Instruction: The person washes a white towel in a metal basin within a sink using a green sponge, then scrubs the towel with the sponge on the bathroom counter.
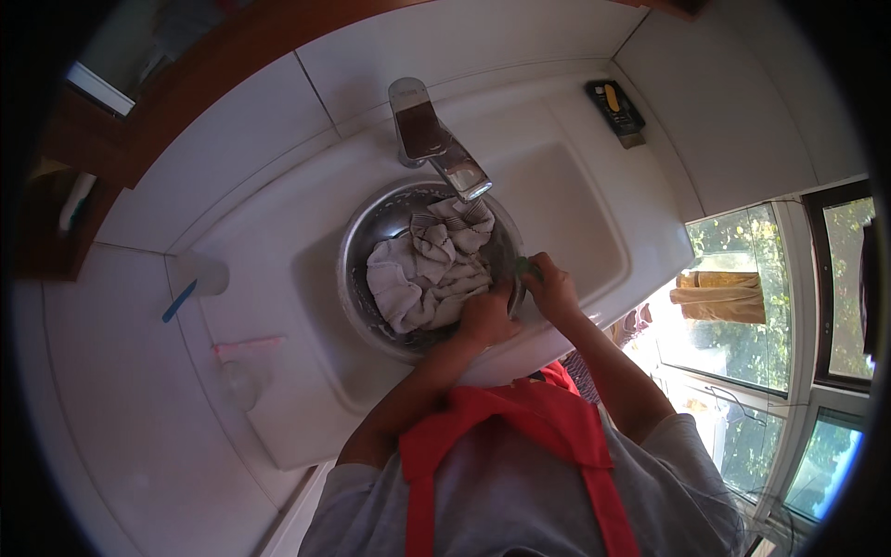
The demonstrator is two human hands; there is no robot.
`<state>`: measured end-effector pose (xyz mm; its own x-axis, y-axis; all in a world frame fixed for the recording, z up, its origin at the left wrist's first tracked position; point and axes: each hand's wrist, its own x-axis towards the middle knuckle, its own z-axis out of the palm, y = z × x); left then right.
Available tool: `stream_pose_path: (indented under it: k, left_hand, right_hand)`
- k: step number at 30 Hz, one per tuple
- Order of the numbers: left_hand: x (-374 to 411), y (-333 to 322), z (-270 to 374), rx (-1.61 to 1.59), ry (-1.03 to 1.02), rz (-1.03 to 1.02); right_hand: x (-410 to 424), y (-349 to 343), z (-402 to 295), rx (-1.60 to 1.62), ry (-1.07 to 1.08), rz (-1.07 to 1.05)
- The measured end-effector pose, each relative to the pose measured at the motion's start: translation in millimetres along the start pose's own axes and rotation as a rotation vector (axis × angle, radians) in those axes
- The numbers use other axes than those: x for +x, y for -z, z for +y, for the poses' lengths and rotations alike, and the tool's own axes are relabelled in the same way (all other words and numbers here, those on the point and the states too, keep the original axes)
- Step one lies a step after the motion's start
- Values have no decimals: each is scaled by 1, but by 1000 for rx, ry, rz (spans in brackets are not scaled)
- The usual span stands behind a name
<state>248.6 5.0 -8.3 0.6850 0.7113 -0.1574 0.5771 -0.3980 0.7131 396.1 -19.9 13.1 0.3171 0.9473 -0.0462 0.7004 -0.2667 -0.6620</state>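
A round stainless steel basin (353,240) sits in the white washbasin before me. A crumpled pale cloth (400,278) with dark stripes lies in it, looking wet. My left hand (491,317) reaches over the basin's near right side, touching the cloth's lower right edge; its fingers are partly hidden, so their grip is unclear. My right hand (555,291) is just outside the right rim, its fingers closed on a small green object (527,268). Most of that object is covered by the fingers, and its kind cannot be told.
A chrome faucet (440,150) overhangs the basin's far rim. A black soap dish (614,108) with a yellow piece stands back right. On the left ledge are a cup (209,275) by a blue-handled item (179,301), a pink toothbrush-like stick (250,344) and a clear cup (242,385).
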Motion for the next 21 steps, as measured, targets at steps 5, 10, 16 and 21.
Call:
stream_pose_path:
  k: [5, 10, 16, 21]
  left_hand:
    - [1, -11, -3, 14, -75, 67]
    - [-2, -11, -10, 22, -155, 137]
    - [30, 55, -18, 444, -250, 628]
    - [1, 53, -61, 379, -6, 79]
  right_hand:
    - [54, -1, -19, -184, 60, 10]
    - [64, -10, -13, -110, 30, 4]
    - [50, 2, -20, -151, -4, -36]
    - [42, 3, -21, -200, 0, -33]
